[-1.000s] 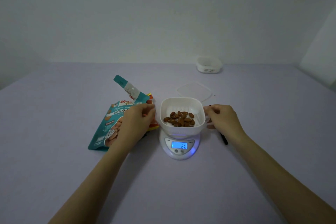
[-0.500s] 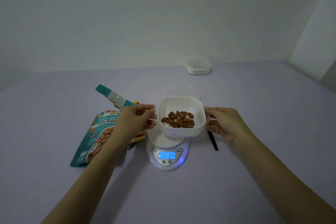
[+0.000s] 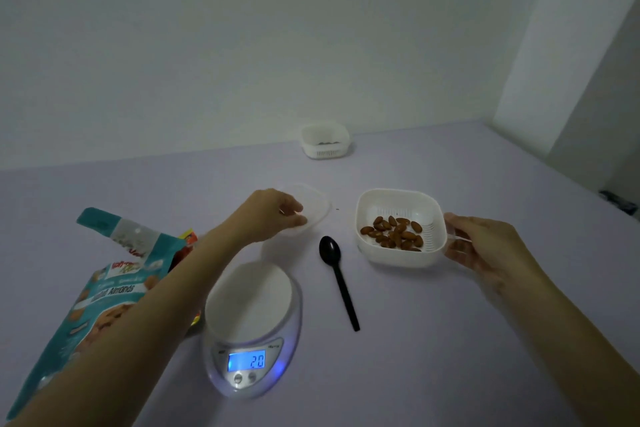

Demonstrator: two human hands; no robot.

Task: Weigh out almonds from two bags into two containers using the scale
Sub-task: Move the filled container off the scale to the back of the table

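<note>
A white container (image 3: pixel 398 258) holding almonds (image 3: pixel 393 234) sits on the table at the right, off the scale. My right hand (image 3: pixel 485 246) grips its clear right-side handle. My left hand (image 3: pixel 266 215) reaches past the scale and pinches the near edge of a clear lid (image 3: pixel 317 204) lying on the table. The white scale (image 3: pixel 249 295) stands bare in front of me, its blue display lit. A teal almond bag (image 3: pixel 104 295) lies open at the left, partly under my left forearm, with an orange bag (image 3: pixel 187 241) peeking out beneath it.
A black spoon (image 3: pixel 341 282) lies between the scale and the container, bowl pointing away. A second white container (image 3: pixel 323 142) stands at the table's far edge near the wall, with something dark inside. A dark object lies at the far right edge.
The container with almonds was lifted off the scale and set down on the table to the right. My left hand let go of it and moved to the clear lid.
</note>
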